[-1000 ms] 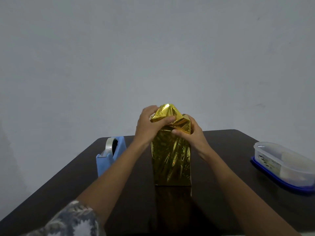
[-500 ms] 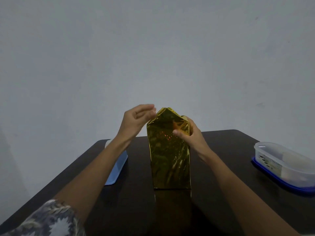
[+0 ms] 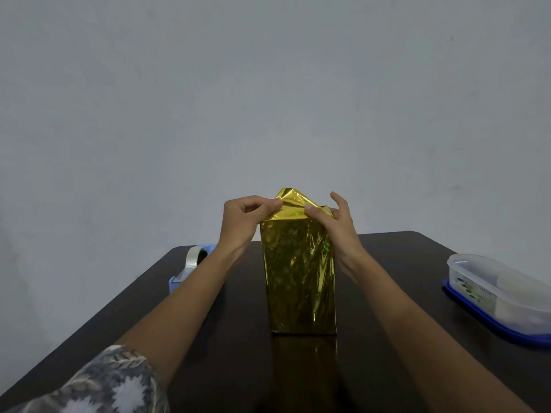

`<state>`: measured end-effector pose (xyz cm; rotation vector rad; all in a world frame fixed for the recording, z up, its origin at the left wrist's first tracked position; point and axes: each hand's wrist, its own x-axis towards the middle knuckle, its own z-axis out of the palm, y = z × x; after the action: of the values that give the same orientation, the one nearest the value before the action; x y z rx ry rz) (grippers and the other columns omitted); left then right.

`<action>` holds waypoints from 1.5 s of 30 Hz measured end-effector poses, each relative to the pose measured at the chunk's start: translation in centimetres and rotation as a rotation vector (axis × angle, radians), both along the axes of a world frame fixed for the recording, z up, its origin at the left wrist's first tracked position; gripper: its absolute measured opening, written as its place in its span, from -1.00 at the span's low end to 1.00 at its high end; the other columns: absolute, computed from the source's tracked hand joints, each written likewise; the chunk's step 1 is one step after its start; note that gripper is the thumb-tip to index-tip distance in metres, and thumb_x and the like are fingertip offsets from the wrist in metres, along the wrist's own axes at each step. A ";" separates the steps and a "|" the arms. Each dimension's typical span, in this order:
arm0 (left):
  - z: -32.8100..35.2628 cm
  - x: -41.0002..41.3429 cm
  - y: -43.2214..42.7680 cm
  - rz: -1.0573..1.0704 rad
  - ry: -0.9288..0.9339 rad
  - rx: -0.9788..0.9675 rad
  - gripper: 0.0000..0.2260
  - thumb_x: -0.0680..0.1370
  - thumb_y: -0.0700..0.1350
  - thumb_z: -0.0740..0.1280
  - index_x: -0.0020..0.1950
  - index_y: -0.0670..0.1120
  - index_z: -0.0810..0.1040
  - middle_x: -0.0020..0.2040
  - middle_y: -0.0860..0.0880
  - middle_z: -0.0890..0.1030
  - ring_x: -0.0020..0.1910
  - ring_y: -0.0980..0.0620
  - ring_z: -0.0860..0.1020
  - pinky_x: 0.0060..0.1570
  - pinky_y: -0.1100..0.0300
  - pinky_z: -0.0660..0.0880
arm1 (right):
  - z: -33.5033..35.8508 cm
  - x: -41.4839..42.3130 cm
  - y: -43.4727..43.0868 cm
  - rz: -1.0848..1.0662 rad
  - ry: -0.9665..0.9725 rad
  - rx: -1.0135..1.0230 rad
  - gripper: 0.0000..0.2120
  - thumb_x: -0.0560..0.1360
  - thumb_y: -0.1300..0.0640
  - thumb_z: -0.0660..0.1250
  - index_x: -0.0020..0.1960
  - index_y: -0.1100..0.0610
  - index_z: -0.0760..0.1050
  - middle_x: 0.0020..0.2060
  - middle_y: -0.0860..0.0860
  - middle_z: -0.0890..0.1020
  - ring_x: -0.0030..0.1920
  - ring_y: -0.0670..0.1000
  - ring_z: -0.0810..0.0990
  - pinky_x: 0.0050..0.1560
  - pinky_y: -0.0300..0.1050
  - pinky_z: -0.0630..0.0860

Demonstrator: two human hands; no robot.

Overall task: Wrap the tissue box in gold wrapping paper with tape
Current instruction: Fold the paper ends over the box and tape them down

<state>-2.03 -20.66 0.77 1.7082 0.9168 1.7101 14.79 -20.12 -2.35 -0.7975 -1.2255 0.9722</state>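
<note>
Gold wrapping paper (image 3: 299, 272) sheathes the tissue box, which stands upright at mid-worktop (image 3: 238, 368). Step in hand: closing the top end. Left hand (image 3: 241, 222) pinches the raised flap; right hand (image 3: 338, 225) clamps the upper right corner, thumb in front, fingers behind. Next move, by estimate, is to fold the flap flat, then secure it with tape from the dispenser (image 3: 190, 265) at left.

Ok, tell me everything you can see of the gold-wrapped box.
The gold-wrapped box stands upright on end on the dark table, near its middle. Shiny, crinkled gold foil with small rainbow glints covers every side in view; no box surface shows. The top is unfinished: paper rises in a loose peak. The left hand pinches the peak's left edge; the right hand grips its right corner.
</note>
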 end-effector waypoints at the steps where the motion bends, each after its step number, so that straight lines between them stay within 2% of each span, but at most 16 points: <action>1: 0.1 0.1 0.0 0.000 -0.005 -0.011 -0.95 0.43 -0.19 0.46 -0.23 -0.15 0.67 -0.30 -0.06 0.65 -0.27 0.06 0.59 -0.15 0.22 0.53 | 0.0 -0.1 0.0 -0.002 0.009 -0.003 -0.23 0.41 -0.02 0.42 0.48 -0.07 0.07 0.34 0.08 0.34 0.29 0.09 0.42 0.22 -0.02 0.44; 3: 0.2 0.3 0.1 0.003 -0.013 -0.038 -0.95 0.42 -0.19 0.47 -0.23 -0.15 0.67 -0.30 -0.05 0.66 -0.26 0.06 0.61 -0.14 0.23 0.54 | 0.1 -0.2 0.0 -0.006 0.030 0.000 -0.27 0.45 0.02 0.40 0.48 -0.05 0.07 0.32 0.08 0.36 0.27 0.08 0.43 0.16 -0.06 0.46; 8: 0.6 0.7 0.4 0.039 -0.006 -0.178 -0.93 0.39 -0.14 0.51 -0.19 -0.11 0.68 -0.17 0.00 0.68 -0.10 0.10 0.63 0.04 0.20 0.53 | 0.0 -0.1 0.1 -0.013 0.051 -0.010 -0.29 0.46 0.04 0.39 0.48 -0.08 0.07 0.29 0.07 0.36 0.28 0.10 0.43 0.33 0.15 0.37; 12: 0.9 0.7 0.4 0.034 0.027 -0.273 -0.86 0.40 -0.16 0.50 -0.07 -0.13 0.67 -0.06 -0.01 0.65 -0.05 0.08 0.59 0.07 0.15 0.51 | 0.1 -0.1 0.0 0.012 0.079 -0.021 -0.28 0.47 0.08 0.37 0.49 -0.06 0.04 0.29 0.08 0.36 0.21 0.07 0.47 0.18 0.01 0.48; 15: 1.2 0.6 0.8 0.030 0.038 -0.430 -0.65 0.40 -0.13 0.49 0.16 -0.12 0.57 0.07 -0.07 0.58 0.02 0.00 0.55 -0.12 0.16 0.52 | 0.1 -0.1 0.1 0.010 0.065 -0.034 -0.29 0.49 0.11 0.36 0.49 -0.05 0.04 0.29 0.08 0.35 0.15 0.04 0.49 0.01 -0.12 0.51; 18: 2.2 1.0 0.5 0.019 0.079 -0.616 -0.83 0.43 -0.14 0.43 -0.04 -0.14 0.54 -0.16 -0.08 0.54 -0.22 0.02 0.51 -0.29 0.22 0.47 | 0.5 -0.1 0.1 0.013 0.017 -0.068 -0.29 0.47 0.11 0.38 0.49 -0.03 0.07 0.29 0.09 0.35 0.15 0.04 0.48 0.01 -0.11 0.49; 22: 3.0 1.2 0.8 0.053 0.107 -0.688 -0.77 0.42 -0.17 0.40 0.04 -0.19 0.52 -0.26 -0.07 0.51 -0.37 0.05 0.50 -0.49 0.25 0.48 | 2.6 0.8 0.1 0.054 -0.153 -0.206 -0.35 0.44 -0.16 0.34 0.44 0.04 0.24 0.31 0.08 0.41 0.29 0.10 0.41 0.01 -0.04 0.44; 24: 3.2 1.4 1.0 0.054 0.124 -0.687 -0.78 0.42 -0.19 0.40 0.02 -0.21 0.52 -0.27 -0.09 0.52 -0.39 0.04 0.50 -0.51 0.26 0.48 | 4.0 1.1 0.0 0.065 -0.207 -0.276 -0.41 0.44 -0.21 0.33 0.35 0.10 0.38 0.14 0.08 0.54 0.17 0.08 0.51 -0.02 -0.07 0.46; 26: 3.3 1.5 1.0 0.053 0.136 -0.684 -0.84 0.42 -0.21 0.40 -0.04 -0.20 0.52 -0.27 -0.10 0.53 -0.39 0.03 0.50 -0.49 0.25 0.47 | 4.9 0.9 0.6 0.059 -0.202 -0.320 -0.52 0.44 -0.02 0.42 0.24 0.24 0.45 -0.12 0.08 0.58 -0.13 0.02 0.59 -0.27 -0.20 0.52; 28: 3.2 1.6 1.0 0.064 0.123 -0.691 -0.77 0.42 -0.19 0.41 0.03 -0.20 0.52 -0.22 -0.10 0.54 -0.34 0.03 0.51 -0.44 0.21 0.48 | 5.2 0.3 1.3 0.021 -0.153 -0.363 -0.53 0.41 0.24 0.46 0.24 0.37 0.40 -0.20 0.13 0.55 -0.28 0.03 0.58 -0.41 -0.16 0.57; 31: 2.9 1.7 1.0 0.066 0.087 -0.699 -0.62 0.39 -0.09 0.47 0.15 -0.18 0.53 -0.12 -0.10 0.58 -0.26 0.02 0.54 -0.40 0.19 0.48 | 4.4 -0.1 2.8 -0.055 -0.072 -0.363 -0.32 0.34 0.28 0.50 0.37 0.28 0.28 0.10 0.21 0.53 0.02 0.15 0.60 -0.02 0.13 0.60; 34: 2.7 1.9 1.1 0.093 0.085 -0.679 -0.57 0.38 -0.10 0.51 0.18 -0.21 0.50 -0.05 -0.12 0.59 -0.24 0.03 0.55 -0.45 0.20 0.45 | 3.7 0.0 3.1 -0.114 -0.083 -0.346 -0.23 0.35 0.20 0.51 0.43 0.16 0.19 0.27 0.18 0.42 0.19 0.16 0.52 0.12 0.14 0.55; 39: 3.3 2.0 1.0 0.092 0.090 -0.715 -0.60 0.38 -0.16 0.51 0.15 -0.19 0.49 -0.08 -0.11 0.56 -0.24 0.02 0.53 -0.41 0.16 0.46 | 4.5 0.2 2.1 0.034 -0.128 -0.384 -0.37 0.39 0.01 0.49 0.32 0.25 0.34 0.17 0.17 0.52 -0.01 0.11 0.60 -0.44 -0.18 0.57; 40: 3.3 2.0 0.9 0.099 0.085 -0.724 -0.62 0.37 -0.16 0.51 0.13 -0.19 0.50 -0.11 -0.10 0.55 -0.23 0.01 0.53 -0.37 0.14 0.48 | 4.6 0.0 2.1 0.026 -0.118 -0.393 -0.31 0.34 0.04 0.52 0.34 0.27 0.32 0.18 0.19 0.53 0.02 0.14 0.60 -0.40 -0.14 0.58; 43: 3.2 2.2 0.9 0.122 0.064 -0.741 -0.69 0.36 -0.17 0.50 0.04 -0.16 0.52 -0.14 -0.07 0.49 -0.21 0.01 0.47 -0.21 0.08 0.47 | 4.4 -0.5 2.7 -0.065 -0.075 -0.379 -0.14 0.28 0.24 0.55 0.45 0.24 0.17 0.26 0.23 0.44 0.19 0.21 0.51 0.02 0.11 0.59; 45: 3.0 2.1 0.9 0.122 0.030 -0.738 -0.74 0.35 -0.18 0.50 -0.04 -0.15 0.50 -0.16 -0.06 0.47 -0.18 0.01 0.47 -0.23 0.10 0.45 | 4.1 -0.5 2.9 -0.085 -0.046 -0.356 -0.10 0.31 0.32 0.51 0.49 0.17 0.07 0.33 0.20 0.35 0.27 0.20 0.44 0.15 0.13 0.52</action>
<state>0.04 -19.76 3.81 1.1949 1.4607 1.1817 14.28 -17.25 1.79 -1.1467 -1.0605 1.1227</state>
